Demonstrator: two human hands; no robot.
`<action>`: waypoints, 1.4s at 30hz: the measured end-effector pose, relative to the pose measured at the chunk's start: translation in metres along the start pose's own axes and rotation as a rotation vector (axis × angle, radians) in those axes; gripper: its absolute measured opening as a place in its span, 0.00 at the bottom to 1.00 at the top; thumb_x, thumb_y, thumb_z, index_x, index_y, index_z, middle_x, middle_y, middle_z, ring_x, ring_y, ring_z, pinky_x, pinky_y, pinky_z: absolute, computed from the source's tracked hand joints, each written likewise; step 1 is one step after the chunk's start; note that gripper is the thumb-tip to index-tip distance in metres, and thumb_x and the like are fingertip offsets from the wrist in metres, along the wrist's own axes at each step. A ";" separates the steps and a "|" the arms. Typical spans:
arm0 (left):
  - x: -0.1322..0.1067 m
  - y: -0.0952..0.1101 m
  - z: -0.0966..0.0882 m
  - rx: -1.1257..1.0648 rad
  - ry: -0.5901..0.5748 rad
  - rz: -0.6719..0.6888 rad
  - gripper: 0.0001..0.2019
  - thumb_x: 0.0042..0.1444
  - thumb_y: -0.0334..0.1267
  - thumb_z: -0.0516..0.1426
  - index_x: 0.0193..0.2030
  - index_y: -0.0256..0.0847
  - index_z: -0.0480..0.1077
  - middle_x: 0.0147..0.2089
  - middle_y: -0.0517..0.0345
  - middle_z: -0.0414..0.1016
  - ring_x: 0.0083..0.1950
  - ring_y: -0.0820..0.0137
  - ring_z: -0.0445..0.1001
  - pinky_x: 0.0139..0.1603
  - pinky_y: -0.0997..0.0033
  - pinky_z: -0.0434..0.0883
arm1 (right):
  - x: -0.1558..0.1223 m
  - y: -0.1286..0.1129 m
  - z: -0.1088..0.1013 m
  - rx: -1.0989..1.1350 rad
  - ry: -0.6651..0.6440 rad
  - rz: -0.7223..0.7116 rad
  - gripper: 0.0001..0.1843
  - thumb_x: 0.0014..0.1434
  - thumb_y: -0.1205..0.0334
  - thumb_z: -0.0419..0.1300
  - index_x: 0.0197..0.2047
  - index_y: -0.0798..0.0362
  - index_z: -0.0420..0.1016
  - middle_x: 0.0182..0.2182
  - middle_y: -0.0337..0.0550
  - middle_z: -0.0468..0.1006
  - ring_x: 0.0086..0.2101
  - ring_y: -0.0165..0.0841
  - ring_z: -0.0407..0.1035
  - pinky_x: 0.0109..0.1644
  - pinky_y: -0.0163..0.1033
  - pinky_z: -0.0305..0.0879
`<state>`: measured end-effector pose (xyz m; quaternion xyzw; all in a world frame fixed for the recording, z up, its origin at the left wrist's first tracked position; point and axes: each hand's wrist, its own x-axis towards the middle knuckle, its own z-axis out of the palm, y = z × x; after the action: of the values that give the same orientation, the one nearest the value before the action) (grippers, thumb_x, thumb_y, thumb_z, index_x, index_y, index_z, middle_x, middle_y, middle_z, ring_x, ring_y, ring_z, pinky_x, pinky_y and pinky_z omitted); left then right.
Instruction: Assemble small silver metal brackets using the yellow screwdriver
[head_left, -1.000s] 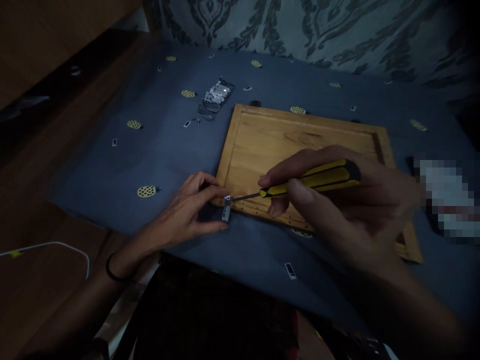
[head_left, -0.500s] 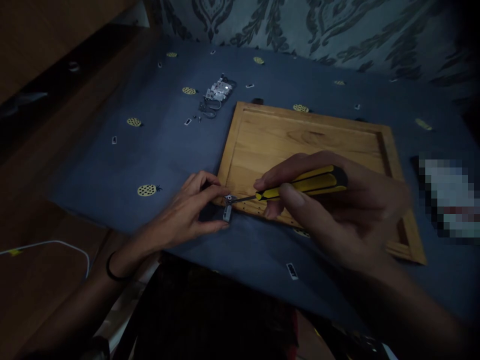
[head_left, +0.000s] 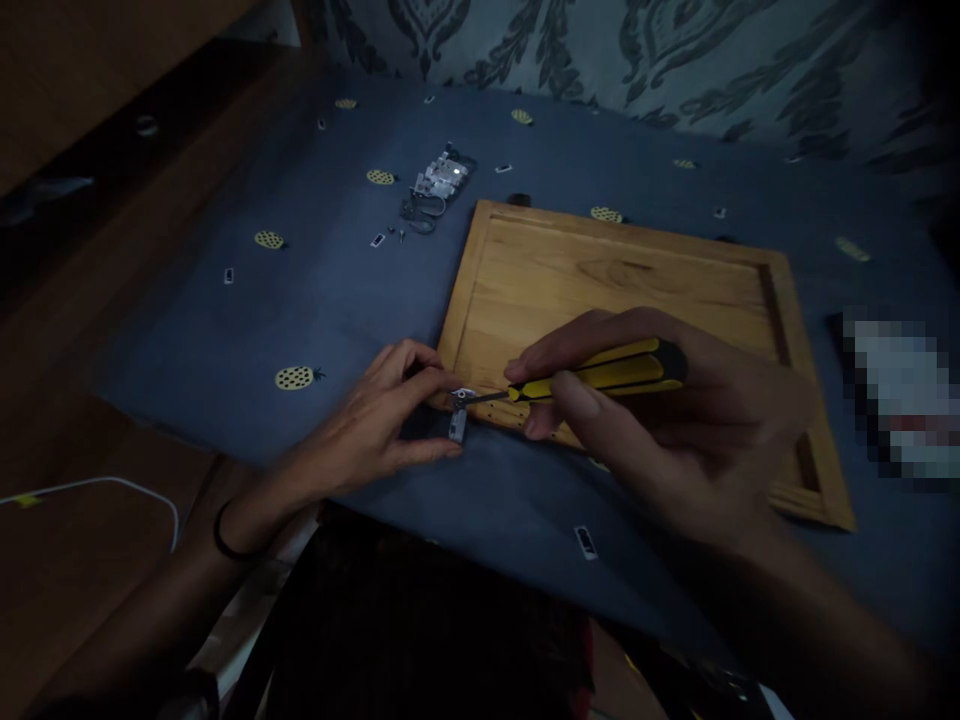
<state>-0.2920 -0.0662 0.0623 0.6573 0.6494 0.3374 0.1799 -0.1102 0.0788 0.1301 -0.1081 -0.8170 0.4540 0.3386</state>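
Yellow-and-black screwdriver gripped in right hand fingers, tip on the small silver metal bracket pinched by left hand fingers at the wooden board corner; keep it square, I'd say.

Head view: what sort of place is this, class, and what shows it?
Probably a room at home, not a workshop: a blue printed cloth covers the work surface, patterned fabric stands behind it, and the wooden panel lies on the cloth.

the board lies on the cloth, the bracket at its near left corner, my screwdriver over its near edge. loose parts lie behind, leftward.
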 end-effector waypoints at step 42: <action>0.002 0.003 -0.002 -0.059 -0.050 -0.033 0.23 0.64 0.48 0.66 0.63 0.46 0.73 0.60 0.48 0.68 0.62 0.56 0.69 0.64 0.53 0.71 | 0.009 -0.009 -0.003 -0.174 -0.096 0.038 0.06 0.66 0.60 0.67 0.36 0.43 0.77 0.33 0.35 0.85 0.27 0.34 0.78 0.25 0.39 0.66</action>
<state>-0.2911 -0.0653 0.0664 0.6492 0.6451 0.3368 0.2210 -0.1145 0.0799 0.1427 -0.1308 -0.8665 0.3924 0.2795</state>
